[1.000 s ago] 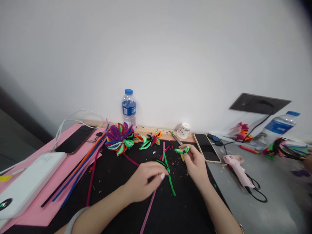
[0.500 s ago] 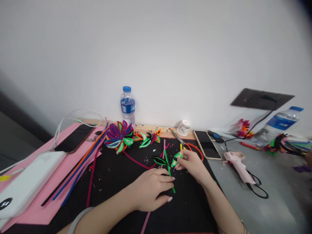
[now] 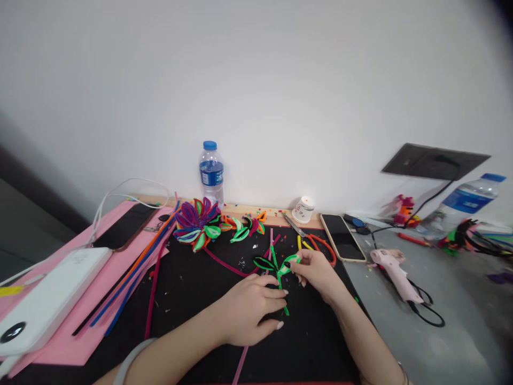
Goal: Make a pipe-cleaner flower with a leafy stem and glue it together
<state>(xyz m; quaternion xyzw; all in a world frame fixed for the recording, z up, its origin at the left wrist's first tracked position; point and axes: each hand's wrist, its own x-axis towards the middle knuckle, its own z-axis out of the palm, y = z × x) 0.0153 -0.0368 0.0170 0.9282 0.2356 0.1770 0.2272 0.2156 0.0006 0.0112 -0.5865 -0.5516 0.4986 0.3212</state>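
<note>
beyond the green leaf (image 3: 291, 259) in the right hand (image 3: 318, 271) stands an inverted cup (image 3: 303, 210).

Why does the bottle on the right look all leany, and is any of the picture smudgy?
Head view: the right-hand bottle tilts, probably from lens stretch near the edge, while the middle bottle looks upright; head view: the purple bits look smeary, the right hand clearer; head view: the wall dims towards the top corners.

Pale-green leaf (image 3: 283, 269) seemingly against green stem (image 3: 275, 260)
</note>
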